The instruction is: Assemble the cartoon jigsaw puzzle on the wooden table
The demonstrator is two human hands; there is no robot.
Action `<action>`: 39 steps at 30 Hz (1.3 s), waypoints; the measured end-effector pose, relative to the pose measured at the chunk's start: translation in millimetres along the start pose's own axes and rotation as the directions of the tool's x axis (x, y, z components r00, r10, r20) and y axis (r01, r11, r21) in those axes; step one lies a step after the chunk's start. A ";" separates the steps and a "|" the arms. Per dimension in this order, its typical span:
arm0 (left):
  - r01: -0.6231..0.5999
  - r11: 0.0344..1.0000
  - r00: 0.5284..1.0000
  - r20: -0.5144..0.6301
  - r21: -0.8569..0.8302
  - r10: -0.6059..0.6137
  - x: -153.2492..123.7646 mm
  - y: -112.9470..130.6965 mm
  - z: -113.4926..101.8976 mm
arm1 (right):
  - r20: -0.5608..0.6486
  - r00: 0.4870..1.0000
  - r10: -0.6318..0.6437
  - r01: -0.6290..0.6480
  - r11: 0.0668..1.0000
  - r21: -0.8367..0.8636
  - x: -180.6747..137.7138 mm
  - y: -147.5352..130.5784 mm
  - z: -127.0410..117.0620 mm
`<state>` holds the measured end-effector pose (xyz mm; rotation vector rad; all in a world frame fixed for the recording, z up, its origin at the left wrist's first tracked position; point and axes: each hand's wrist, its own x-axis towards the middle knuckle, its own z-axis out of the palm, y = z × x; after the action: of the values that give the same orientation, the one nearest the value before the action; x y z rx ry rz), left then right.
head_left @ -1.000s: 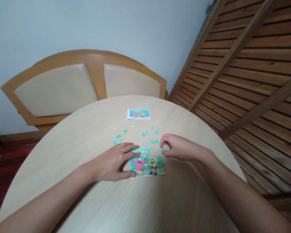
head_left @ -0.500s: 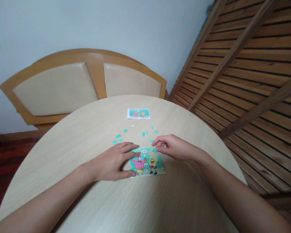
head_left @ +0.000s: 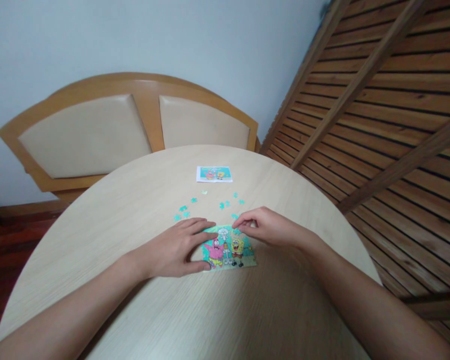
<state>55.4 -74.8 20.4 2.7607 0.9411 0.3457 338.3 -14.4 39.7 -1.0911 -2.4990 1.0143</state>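
A partly assembled jigsaw puzzle (head_left: 227,250) with cartoon figures on a turquoise ground lies flat on the round table. My left hand (head_left: 176,247) rests at its left side, fingers stretched out and apart, with fingertips and thumb over the puzzle's left edge. At the upper right edge of the puzzle, my right hand (head_left: 257,225) has thumb and forefinger closed on a small turquoise puzzle piece (head_left: 237,231), which the fingers partly cover. Just beyond those fingertips lies another loose piece (head_left: 234,216).
Several loose turquoise pieces lie beyond the puzzle, one group at left (head_left: 183,208) and another at right (head_left: 227,203). Farther back are a pale piece (head_left: 204,192) and a printed picture card (head_left: 214,174). A padded chair back (head_left: 155,120) stands behind the table (head_left: 108,225); a slatted wooden panel (head_left: 360,115) is at right.
My right fingertips have shifted slightly left along the puzzle's top edge, and the turquoise piece beneath them has moved a little left. My left hand stays in place.
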 end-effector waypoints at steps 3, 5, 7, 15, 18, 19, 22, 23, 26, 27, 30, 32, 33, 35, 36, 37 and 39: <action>-0.010 1.000 1.000 -0.014 -0.002 0.010 0.1 0.6 -0.6 | 0.015 0.999 -0.047 0.048 0.998 -0.033 1.5 0.8 2.6; -0.015 1.000 1.000 -0.020 -0.001 0.015 0.3 0.9 -0.7 | 0.026 0.998 -0.061 0.062 0.997 -0.045 2.5 2.3 4.2; -0.014 1.000 1.000 -0.017 0.005 0.014 0.5 1.2 -0.7 | 0.035 0.997 -0.065 0.067 0.996 -0.052 3.2 3.8 5.5; -0.017 1.000 1.000 -0.016 0.002 0.017 0.5 1.1 -0.7 | 0.022 0.991 -0.130 0.132 0.982 -0.134 5.3 5.0 9.9; -0.010 1.000 1.000 -0.002 0.017 0.010 0.3 0.9 -0.5 | 0.027 0.987 -0.159 0.161 0.974 -0.158 6.1 4.3 11.0; -0.009 1.000 1.000 -0.003 0.018 0.009 0.3 0.9 -0.4 | 0.028 0.986 -0.163 0.165 0.972 -0.168 6.2 4.2 11.2; -0.009 1.000 1.000 -0.012 0.009 0.009 0.2 0.8 0.0 | 0.029 0.985 -0.168 0.171 0.967 -0.188 6.5 4.0 11.5; -0.011 1.000 1.000 -0.014 0.006 0.011 0.1 0.7 0.2 | 0.026 0.985 -0.168 0.170 0.967 -0.192 6.6 3.9 11.6; -0.010 1.000 1.000 -0.010 0.004 0.010 -0.2 0.4 0.8 | 0.021 0.985 -0.169 0.170 0.965 -0.201 7.1 3.7 12.0; -0.008 1.000 1.000 -0.008 0.006 0.008 -0.4 0.2 1.0 | 0.020 0.985 -0.171 0.171 0.964 -0.205 7.2 3.5 12.0; -0.006 1.000 1.000 -0.011 0.006 0.006 -0.7 -0.5 1.7 | 0.026 0.983 -0.179 0.180 0.958 -0.224 7.5 2.6 11.5; -0.011 1.000 1.000 -0.019 0.000 0.011 -0.8 -0.8 1.9 | 0.035 0.983 -0.178 0.182 0.954 -0.237 7.5 1.8 10.9; -0.014 1.000 1.000 -0.021 -0.002 0.014 -0.7 -0.9 2.0 | 0.037 0.984 -0.176 0.180 0.954 -0.241 7.4 1.3 10.8; -0.017 1.000 1.000 -0.022 0.000 0.017 -0.6 -0.9 2.0 | 0.037 0.985 -0.170 0.173 0.953 -0.247 7.0 0.6 10.9; -0.018 1.000 1.000 -0.023 0.001 0.018 -0.5 -0.8 1.9 | 0.029 0.986 -0.166 0.168 0.953 -0.251 6.8 0.3 11.0; -0.019 1.000 1.000 -0.025 -0.001 0.019 -0.4 -0.7 1.9 | 0.018 0.987 -0.160 0.159 0.955 -0.252 6.5 0.1 11.1; -0.020 1.000 0.999 -0.035 -0.010 0.019 -0.3 -0.3 1.6 | -0.002 0.990 -0.142 0.137 0.959 -0.249 5.9 0.3 10.7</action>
<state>55.5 -75.0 18.7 2.7644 0.9184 0.4027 329.5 -15.4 31.4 -0.9641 -2.6967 0.6626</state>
